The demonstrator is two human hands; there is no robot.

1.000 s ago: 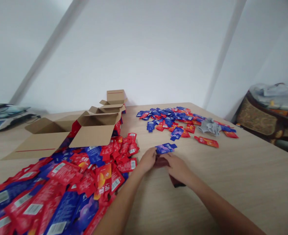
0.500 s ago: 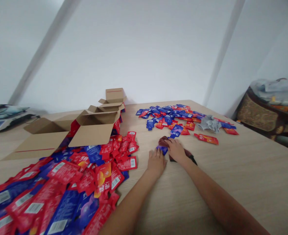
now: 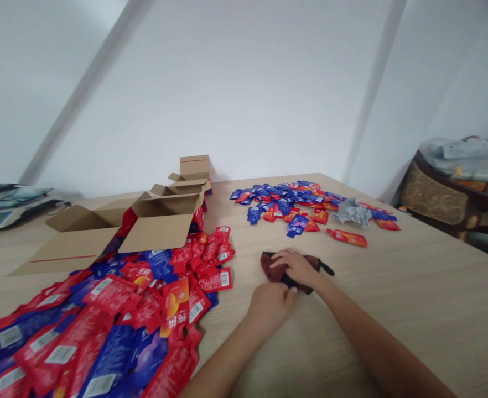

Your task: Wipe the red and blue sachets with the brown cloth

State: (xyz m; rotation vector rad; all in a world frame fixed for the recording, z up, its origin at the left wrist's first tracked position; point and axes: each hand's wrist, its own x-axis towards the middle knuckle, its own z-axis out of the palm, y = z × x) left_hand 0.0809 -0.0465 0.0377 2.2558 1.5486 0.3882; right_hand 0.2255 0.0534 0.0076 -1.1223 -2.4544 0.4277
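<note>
A dark brown cloth pouch [image 3: 268, 266] with a black strap at its right end lies on the table in front of me. My right hand [image 3: 296, 266] rests over it, fingers curled onto the fabric. My left hand [image 3: 272, 305] is closed just below, at the pouch's near edge, slightly smeared by motion. Between the two hands shows a small dark blue piece of a packet [image 3: 287, 281]; the rest is hidden by the fingers and cloth. Beyond the hands lies a single blue packet [image 3: 297, 225].
A large heap of red and blue packets [image 3: 113, 296] spreads at the left, before open cardboard boxes [image 3: 155, 226]. More packets [image 3: 283, 193] lie at the back, beside crumpled silver wrapping [image 3: 352, 212]. A patterned chair [image 3: 435, 193] holding bags stands right of the table.
My left hand has moved toward me and right and has closed, where it lay on a blue packet before. The brown cloth is now spread wider under my right hand.
</note>
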